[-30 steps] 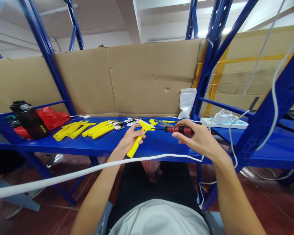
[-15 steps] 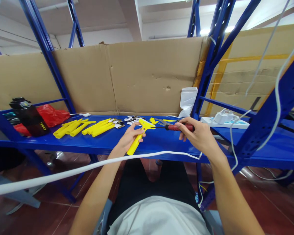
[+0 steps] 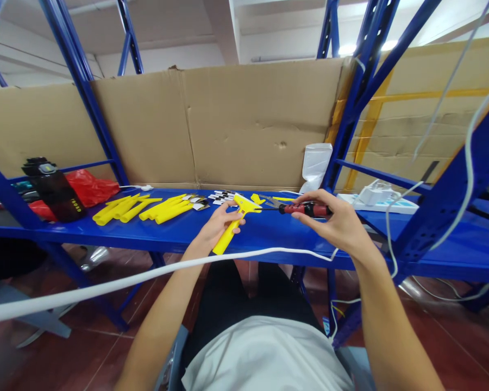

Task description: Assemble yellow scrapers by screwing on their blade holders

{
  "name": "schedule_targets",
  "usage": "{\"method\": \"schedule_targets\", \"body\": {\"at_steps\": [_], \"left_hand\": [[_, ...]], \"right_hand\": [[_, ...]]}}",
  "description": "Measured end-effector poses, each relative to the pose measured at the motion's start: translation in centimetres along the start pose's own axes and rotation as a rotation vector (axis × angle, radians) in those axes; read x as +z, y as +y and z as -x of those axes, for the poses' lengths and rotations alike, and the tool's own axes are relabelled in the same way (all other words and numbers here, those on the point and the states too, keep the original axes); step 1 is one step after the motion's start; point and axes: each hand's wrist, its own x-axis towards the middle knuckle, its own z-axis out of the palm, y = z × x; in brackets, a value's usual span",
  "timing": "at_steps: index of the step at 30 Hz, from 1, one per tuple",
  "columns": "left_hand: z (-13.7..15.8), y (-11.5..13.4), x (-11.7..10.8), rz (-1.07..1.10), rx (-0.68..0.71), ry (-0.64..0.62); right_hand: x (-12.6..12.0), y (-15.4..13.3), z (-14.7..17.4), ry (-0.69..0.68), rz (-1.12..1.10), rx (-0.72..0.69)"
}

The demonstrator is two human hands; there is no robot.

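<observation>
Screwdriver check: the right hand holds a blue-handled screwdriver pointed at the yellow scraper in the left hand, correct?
Not quite. The head view shows the screwdriver handle is red, not blue. The right hand does hold it, pointed at the yellow scraper in the left hand.

Blue shelf: bare strip lying open along front edge. Yellow handles crowding left rear; white cable crossing below; blue upright and power strip blocking right.
</observation>
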Motion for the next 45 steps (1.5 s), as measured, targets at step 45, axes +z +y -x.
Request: {"method": "schedule_targets", "body": {"at_steps": [45], "left_hand": [[0.6, -0.5, 2.3, 0.128, -0.022, 0.072]], "right_hand": [[3.2, 0.2, -1.1, 0.147, -0.319, -0.175]]}}
